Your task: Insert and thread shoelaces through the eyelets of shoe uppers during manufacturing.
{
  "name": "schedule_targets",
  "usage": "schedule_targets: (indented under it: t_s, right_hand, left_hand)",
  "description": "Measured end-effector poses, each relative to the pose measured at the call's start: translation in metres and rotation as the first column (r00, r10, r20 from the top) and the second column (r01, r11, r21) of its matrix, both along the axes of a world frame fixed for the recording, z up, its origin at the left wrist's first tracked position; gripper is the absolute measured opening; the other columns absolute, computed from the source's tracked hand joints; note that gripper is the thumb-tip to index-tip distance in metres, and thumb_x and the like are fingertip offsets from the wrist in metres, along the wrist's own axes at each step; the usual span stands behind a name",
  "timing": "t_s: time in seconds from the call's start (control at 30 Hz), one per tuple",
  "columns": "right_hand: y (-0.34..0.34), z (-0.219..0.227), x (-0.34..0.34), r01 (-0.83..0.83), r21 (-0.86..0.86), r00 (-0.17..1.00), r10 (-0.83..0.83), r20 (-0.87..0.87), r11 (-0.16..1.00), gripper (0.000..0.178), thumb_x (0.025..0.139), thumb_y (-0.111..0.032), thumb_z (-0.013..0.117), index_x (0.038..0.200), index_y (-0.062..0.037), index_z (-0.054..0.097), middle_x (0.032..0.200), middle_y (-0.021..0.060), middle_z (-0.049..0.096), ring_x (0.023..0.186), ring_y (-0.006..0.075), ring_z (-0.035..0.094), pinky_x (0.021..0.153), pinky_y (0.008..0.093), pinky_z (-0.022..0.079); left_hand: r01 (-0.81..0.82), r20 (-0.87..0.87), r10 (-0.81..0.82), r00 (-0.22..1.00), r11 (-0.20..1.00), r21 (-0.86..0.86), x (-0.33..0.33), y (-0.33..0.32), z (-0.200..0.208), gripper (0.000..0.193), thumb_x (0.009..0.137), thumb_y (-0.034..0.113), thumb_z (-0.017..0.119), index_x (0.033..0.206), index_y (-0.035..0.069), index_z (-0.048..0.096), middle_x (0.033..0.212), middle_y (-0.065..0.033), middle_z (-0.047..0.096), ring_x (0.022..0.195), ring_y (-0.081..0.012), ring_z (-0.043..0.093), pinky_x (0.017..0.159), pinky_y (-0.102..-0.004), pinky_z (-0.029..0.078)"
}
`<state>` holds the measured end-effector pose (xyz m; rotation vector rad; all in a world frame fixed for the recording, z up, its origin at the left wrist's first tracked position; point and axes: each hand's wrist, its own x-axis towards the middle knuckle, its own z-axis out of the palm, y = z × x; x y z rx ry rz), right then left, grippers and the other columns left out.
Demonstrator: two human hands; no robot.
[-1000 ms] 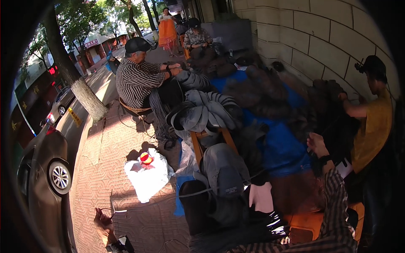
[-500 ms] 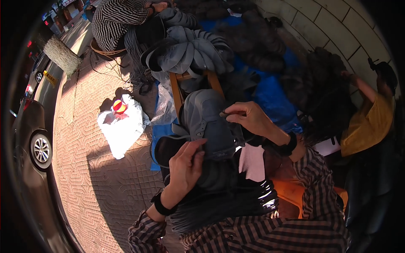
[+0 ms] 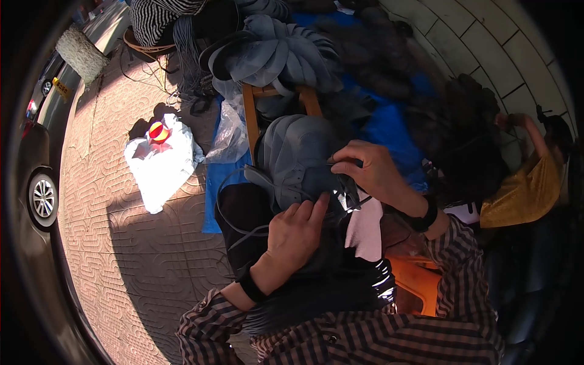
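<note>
In front of me lies a nested stack of grey curved fabric pieces [image 3: 298, 137], which look like shoe uppers with small eyelets. A thin grey lace [image 3: 220, 204] loops out on the left side of the stack and runs to my left hand [image 3: 295, 234]. That hand is closed at the stack's near edge, its index finger stretched toward a dark, shiny part. My right hand [image 3: 371, 170] is at the stack's right side, thumb and index finger pinched on what seems a thin end of lace. The near part of the stack is partly hidden by my left hand.
Beyond stands a wooden frame [image 3: 250, 118] with another fanned grey pile [image 3: 277, 58]. A white plastic bag [image 3: 161, 176] lies on the paving at left. Dark strands cover my lap beside an orange stool [image 3: 420, 280]. A person in yellow [image 3: 523, 188] sits at right.
My left hand has moved right and closed near the stack's front. My right hand has shifted slightly right. The lace loop now spreads wider on the left. The view has shifted slightly.
</note>
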<state>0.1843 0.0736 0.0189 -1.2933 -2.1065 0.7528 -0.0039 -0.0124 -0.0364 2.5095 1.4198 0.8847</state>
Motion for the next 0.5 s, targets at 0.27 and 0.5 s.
schedule_targets:
  t_s: [0.27, 0.5]
  right_hand:
    - [0.004, -0.003, -0.003, -0.249, 0.430, 0.921, 0.076, 0.381, 0.868, 0.007, 0.079, -0.008, 0.069, 0.083, -0.0060, 0.063, 0.080, 0.0065, 0.057, 0.081, 0.0247, 0.057, 0.072, 0.0370, 0.043]
    - [-0.001, -0.005, -0.007, -0.282, 0.490, 0.911, 0.069, 0.407, 0.825, 0.010, 0.077, -0.007, 0.069, 0.082, -0.0063, 0.061, 0.080, 0.0054, 0.052, 0.079, 0.0241, 0.055, 0.070, 0.0365, 0.043]
  left_hand:
    - [-0.130, 0.036, 0.137, 0.990, 0.978, -0.162, 0.007, 0.003, 0.011, 0.054, 0.083, 0.019, 0.068, 0.132, 0.007, 0.048, 0.073, -0.0076, 0.066, 0.066, -0.0243, 0.067, 0.051, -0.0347, 0.047]
    - [-0.129, 0.013, 0.133, 0.991, 0.979, -0.157, 0.007, 0.002, 0.011, 0.056, 0.082, 0.019, 0.068, 0.132, 0.006, 0.047, 0.074, -0.0080, 0.066, 0.065, -0.0246, 0.067, 0.051, -0.0354, 0.047]
